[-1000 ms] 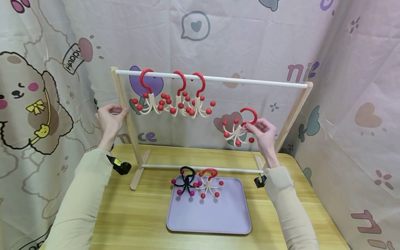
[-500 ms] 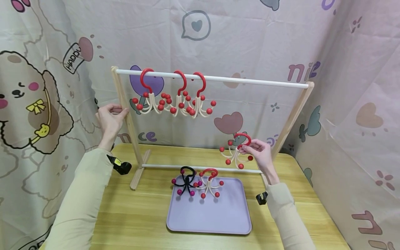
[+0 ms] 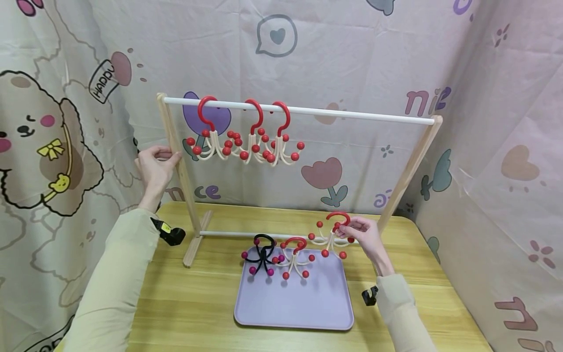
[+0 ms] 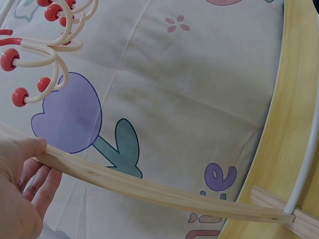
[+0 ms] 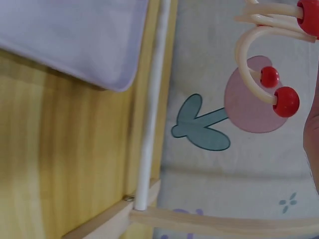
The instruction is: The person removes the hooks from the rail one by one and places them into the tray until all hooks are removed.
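Red-hooked hanger (image 3: 333, 236) pinched, R hand (image 3: 366, 236); L hand (image 3: 157, 168) pinches post (image 3: 187, 198). Poss. snag w/ tray hanger (image 3: 293, 260), L of R fingers, if lowered.

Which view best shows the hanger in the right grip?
Head: nearly the whole hanger shows, including its red hook, with the right grip pinching it near the hook's base. Right wrist: only some prongs and red balls, cropped. Left wrist: a different hanger, not this one.
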A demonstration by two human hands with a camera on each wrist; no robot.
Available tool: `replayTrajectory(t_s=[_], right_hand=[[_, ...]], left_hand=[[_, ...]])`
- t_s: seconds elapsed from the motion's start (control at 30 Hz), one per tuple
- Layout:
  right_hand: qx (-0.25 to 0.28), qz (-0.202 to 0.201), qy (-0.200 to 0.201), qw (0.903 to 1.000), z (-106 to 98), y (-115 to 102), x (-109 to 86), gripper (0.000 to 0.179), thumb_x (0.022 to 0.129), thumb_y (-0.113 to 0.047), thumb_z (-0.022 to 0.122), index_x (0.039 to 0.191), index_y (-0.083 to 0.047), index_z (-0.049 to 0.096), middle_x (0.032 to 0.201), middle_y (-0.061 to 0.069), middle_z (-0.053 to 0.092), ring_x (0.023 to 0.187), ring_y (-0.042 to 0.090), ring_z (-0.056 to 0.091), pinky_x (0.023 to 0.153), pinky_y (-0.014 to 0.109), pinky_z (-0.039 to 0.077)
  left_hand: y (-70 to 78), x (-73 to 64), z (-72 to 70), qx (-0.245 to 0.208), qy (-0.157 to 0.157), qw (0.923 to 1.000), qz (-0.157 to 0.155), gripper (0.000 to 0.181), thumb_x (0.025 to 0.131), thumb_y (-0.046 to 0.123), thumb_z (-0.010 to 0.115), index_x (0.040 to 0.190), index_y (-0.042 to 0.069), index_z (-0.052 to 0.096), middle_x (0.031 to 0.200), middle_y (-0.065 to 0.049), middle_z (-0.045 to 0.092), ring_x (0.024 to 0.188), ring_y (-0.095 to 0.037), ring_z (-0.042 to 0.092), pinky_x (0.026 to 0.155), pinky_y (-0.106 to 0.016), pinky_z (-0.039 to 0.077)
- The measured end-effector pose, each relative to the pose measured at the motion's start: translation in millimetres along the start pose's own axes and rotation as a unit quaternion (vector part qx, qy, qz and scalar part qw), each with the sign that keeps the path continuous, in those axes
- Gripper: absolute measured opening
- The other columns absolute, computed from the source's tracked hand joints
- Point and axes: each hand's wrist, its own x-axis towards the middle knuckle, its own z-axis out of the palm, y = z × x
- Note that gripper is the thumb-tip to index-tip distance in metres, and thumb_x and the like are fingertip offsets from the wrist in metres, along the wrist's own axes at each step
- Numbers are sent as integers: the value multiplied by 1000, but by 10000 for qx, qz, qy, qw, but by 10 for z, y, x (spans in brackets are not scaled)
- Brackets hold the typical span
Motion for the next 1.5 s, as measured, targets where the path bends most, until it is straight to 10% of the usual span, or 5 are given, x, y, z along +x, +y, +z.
replayTrajectory(t_s=[1.03,1.33,1.5], right_hand=[[-267,1064,-429,9930,-28,374,-362,31,94,1,64,109,26,55,92,0,78,80,12,75,77,31,62],[-226,1059,-572,9925,-1,401,-398,33,93,2,65,113,27,55,100,24,75,82,12,76,77,32,62],[-268,1057,-519,9927,1,459,-426,33,93,4,64,112,28,55,94,5,79,81,10,75,75,29,62]], left_hand=[[4,-7,-9,-32,-16,10000,5,31,88,24,77,108,0,75,61,37,46,61,19,49,64,-10,42],[0,-5,-7,-48,-3,10000,47,31,88,23,77,108,0,75,63,36,48,61,19,50,63,-9,42],[-4,-3,-5,-62,26,9999,110,31,88,23,77,107,-1,75,60,38,46,60,20,49,63,-9,42]])
